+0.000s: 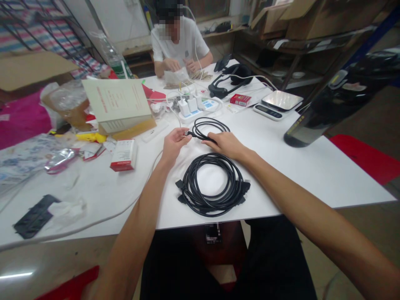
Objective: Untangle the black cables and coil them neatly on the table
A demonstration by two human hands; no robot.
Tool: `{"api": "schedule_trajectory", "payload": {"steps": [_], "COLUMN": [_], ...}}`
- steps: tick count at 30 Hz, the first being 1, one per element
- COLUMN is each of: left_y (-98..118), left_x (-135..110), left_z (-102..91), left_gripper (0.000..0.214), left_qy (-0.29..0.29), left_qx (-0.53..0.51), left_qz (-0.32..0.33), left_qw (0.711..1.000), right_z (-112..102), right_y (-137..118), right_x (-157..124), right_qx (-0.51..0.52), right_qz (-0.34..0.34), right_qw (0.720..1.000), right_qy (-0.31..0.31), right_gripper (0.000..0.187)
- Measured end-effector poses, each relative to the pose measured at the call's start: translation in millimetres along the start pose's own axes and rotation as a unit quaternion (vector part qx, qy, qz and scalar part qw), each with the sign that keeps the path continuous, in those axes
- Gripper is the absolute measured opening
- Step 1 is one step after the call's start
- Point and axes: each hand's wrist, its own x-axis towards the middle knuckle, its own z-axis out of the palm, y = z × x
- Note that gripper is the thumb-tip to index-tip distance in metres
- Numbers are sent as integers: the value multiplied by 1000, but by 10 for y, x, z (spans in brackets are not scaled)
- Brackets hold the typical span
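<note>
Clock centred on the big coil, 12 pointing away from you. You had two lots of black cable on the white table [312,166]: big coil [206,203] flat in front of you at the near edge, small coil [211,121] just beyond it at 12.

Left hand [175,146] was closed, pinching the cable end [189,133] of the small coil between thumb and fingers, at its 8. Right hand [226,146] was closed over the near-right part of the small coil, around its 5. The big coil lay untouched below both, connectors sticking out at its 9 and 3.

Around you: power strip [190,117] with white chargers [184,108] plugged in, between 11 and 12, just past the small coil. Black headset [215,89] farther out at 12, small red box [240,99] between 12 and 1. Scale [278,104] at 1, dark bottle [325,102] tilted in view at 2.

Left side: red-and-white box [123,154] at 10, pale green booklet [117,100] past it toward 11, black tray [36,216] near 9. White cord [93,227] ran along your left forearm, out toward 8.

Co-worker [184,46] in a white shirt sat across between 11 and 12, hands at a clear bag [176,76].
</note>
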Motion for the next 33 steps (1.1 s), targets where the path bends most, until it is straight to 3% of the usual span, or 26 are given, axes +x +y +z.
{"api": "schedule_trajectory", "payload": {"steps": [9, 12, 17, 22, 27, 33], "left_y": [-29, 44, 202, 363, 438, 404], "left_x": [-18, -92, -178, -197, -196, -200], "left_z": [87, 131, 131, 98, 89, 112], "left_gripper": [70, 71, 74, 46, 34, 48], "left_qy": [-18, -75, -228, -328, -362, -389], "left_qx": [49, 55, 104, 149, 165, 171], "left_qz": [-25, -35, -39, -3, 23, 36], "left_qw": [998, 995, 967, 933, 917, 904], "right_z": [-18, -21, -27, -21, -12, 0], "right_y": [-52, -39, -25, -27, -24, -16], "right_x": [8, 8, 14, 20, 21, 20], "right_qx": [-9, -14, -6, 1, -1, -6], "right_qz": [43, 63, 96, 116, 118, 113], "right_qw": [999, 997, 994, 991, 991, 991], "right_qy": [20, 31, 49, 64, 64, 73], "right_gripper": [53, 54, 53, 52, 54, 55]}}
